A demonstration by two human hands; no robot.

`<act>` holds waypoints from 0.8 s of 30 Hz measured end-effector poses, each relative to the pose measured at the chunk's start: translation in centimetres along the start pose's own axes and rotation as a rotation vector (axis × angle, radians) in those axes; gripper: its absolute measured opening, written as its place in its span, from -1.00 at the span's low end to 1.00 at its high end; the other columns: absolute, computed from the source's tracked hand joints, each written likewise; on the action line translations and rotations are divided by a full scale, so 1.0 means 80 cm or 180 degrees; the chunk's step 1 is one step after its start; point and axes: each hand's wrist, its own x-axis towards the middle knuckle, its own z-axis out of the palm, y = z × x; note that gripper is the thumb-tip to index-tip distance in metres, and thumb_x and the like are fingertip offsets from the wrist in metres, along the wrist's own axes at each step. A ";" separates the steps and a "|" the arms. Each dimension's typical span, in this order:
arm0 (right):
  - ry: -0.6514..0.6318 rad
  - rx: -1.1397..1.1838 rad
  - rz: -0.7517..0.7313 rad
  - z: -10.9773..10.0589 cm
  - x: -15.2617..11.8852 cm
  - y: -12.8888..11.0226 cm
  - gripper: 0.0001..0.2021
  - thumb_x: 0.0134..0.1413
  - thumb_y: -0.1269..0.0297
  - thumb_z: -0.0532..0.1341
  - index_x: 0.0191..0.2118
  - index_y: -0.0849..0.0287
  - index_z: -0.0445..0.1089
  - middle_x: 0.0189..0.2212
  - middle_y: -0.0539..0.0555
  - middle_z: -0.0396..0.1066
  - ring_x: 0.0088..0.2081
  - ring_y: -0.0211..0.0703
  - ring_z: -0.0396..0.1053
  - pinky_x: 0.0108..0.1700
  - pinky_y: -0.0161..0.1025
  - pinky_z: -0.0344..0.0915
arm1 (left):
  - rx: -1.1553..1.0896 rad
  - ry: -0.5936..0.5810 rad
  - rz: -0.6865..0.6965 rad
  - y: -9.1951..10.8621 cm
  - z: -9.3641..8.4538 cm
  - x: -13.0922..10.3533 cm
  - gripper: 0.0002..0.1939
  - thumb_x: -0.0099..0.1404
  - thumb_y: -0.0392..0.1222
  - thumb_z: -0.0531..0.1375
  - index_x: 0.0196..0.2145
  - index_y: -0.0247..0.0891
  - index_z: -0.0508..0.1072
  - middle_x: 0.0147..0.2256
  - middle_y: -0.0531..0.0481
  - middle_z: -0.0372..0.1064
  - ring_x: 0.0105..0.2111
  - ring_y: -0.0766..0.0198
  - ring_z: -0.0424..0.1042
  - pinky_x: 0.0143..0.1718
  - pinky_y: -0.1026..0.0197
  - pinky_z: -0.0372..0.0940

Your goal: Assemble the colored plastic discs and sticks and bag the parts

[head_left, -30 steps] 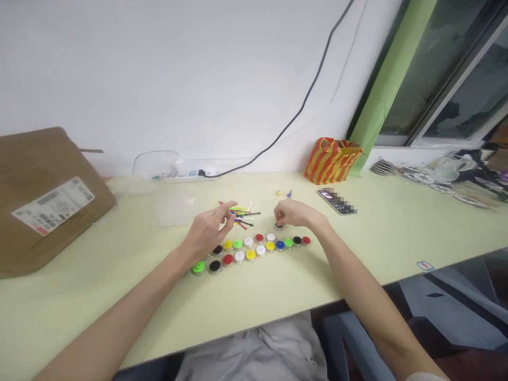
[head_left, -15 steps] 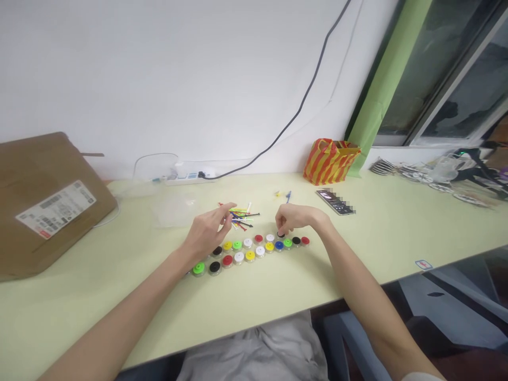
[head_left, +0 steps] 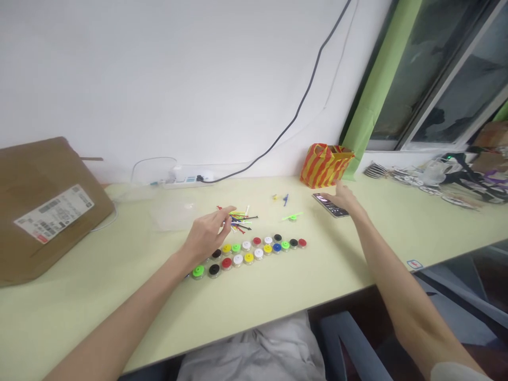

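Note:
My left hand (head_left: 207, 235) rests on the table beside a pile of thin coloured plastic sticks (head_left: 242, 218). Its index finger and thumb are apart, and I see nothing held between them. Over the phone (head_left: 332, 207) at the right is my right hand (head_left: 343, 198), fingers spread, thumb at the screen. Two rows of small clear pots with coloured caps run across the table, among them a red cap (head_left: 226, 262), a blue cap (head_left: 277, 247) and a black cap (head_left: 278, 237). The left end of the rows is partly hidden by my left hand.
A green piece (head_left: 292, 217), a blue piece (head_left: 286, 200) and a yellow piece (head_left: 275, 197) lie beyond the rows. Farther off are a clear plastic box (head_left: 170, 214), a power strip (head_left: 186, 182) and a striped bag (head_left: 323, 165). A cardboard box (head_left: 51, 206) stands at the left.
My right hand has left the black cap in the back row and moved right to the phone. The green piece now shows. My left hand has hardly moved.

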 end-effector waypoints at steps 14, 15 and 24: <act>-0.0295 -0.0131 0.0412 0.073 0.015 0.071 -0.07 0.00 -0.12 0.31 0.40 0.16 0.00 0.23 0.44 0.23 0.29 0.41 0.12 0.23 0.22 0.09 | 0.0027 -0.0082 -0.0083 0.001 -0.002 0.000 -0.70 0.48 -0.21 0.01 0.10 -0.26 0.34 -0.31 -0.01 0.53 -0.38 0.30 0.51 -0.30 0.27 0.35; -0.0300 -0.0110 0.0418 0.074 0.017 0.072 -0.08 0.00 -0.11 0.31 0.40 0.15 0.02 0.24 0.44 0.24 0.29 0.41 0.12 0.24 0.23 0.07 | 0.0030 -0.0082 -0.0079 0.001 -0.002 0.000 -0.70 0.48 -0.21 0.01 0.11 -0.26 0.34 -0.32 0.00 0.53 -0.39 0.30 0.51 -0.30 0.27 0.35; -0.0277 0.1471 0.0913 0.059 0.032 0.111 -0.38 0.09 0.18 0.25 0.27 0.25 0.26 -0.09 0.30 0.53 -0.19 0.03 0.50 -0.12 -0.09 0.41 | 0.0037 -0.0105 -0.0100 0.000 -0.002 -0.001 -0.68 0.48 -0.21 0.01 0.14 -0.23 0.32 -0.32 0.03 0.51 -0.39 0.30 0.49 -0.29 0.26 0.35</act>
